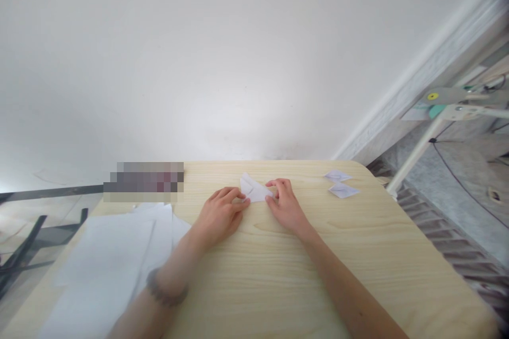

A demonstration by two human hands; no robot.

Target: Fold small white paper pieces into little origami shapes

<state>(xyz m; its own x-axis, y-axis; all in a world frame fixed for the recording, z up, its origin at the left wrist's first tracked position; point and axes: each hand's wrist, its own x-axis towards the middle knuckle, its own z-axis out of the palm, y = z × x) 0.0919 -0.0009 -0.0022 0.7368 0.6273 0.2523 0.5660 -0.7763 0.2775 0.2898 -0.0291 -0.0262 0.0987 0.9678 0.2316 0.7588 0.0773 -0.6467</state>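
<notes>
A small folded white paper (254, 190), roughly triangular with crease lines, lies at the middle of the table near its far edge. My left hand (225, 213) pinches its lower left corner between thumb and fingers. At the right corner, my right hand (287, 205) grips the paper with thumb and curled forefinger. Off to the right lie two folded paper pieces with pointed ends, a farther one (338, 175) and a nearer one (343, 190).
Large white paper sheets (107, 249) overlap on the table's left side. A blurred-out object (143, 179) stands at the far left corner. The wooden table (254, 286) meets a white wall (246, 63). Beyond its right edge rises a pale metal stand (421, 143).
</notes>
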